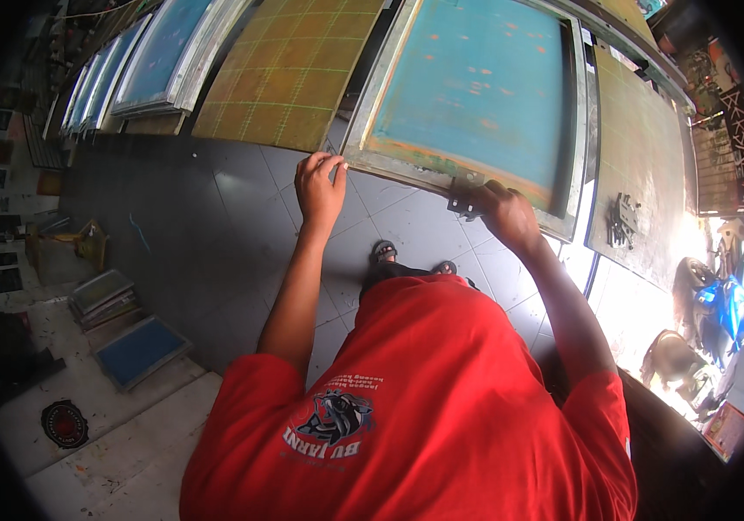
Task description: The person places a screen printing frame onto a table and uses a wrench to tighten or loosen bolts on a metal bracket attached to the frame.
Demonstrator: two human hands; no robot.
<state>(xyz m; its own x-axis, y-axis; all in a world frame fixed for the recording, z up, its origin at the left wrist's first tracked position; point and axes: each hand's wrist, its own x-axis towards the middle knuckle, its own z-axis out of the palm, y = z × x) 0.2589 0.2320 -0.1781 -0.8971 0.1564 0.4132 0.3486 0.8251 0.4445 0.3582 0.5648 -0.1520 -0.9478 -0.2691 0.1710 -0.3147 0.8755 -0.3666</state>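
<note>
A silk-screen printing frame point(424, 169) with blue-green mesh lies in front of me, its pale rim worn and stained. At its near left corner, my left hand point(320, 187) is closed, fingertips and thumb pinching the rim. My right hand point(511, 217) grips a dark metal clamp point(461, 201) at the frame's near edge, right of the middle. The clamp is partly covered by my fingers, so I cannot tell whether it is fastened to the rim.
A brown board point(285, 78) with green grid lines lies left of the frame. More blue screens point(168, 61) stand beyond it. On a pale board point(641, 156) at right rests a black metal clamp point(622, 221). Another framed screen point(142, 352) lies low at left, beside stacked frames point(101, 295).
</note>
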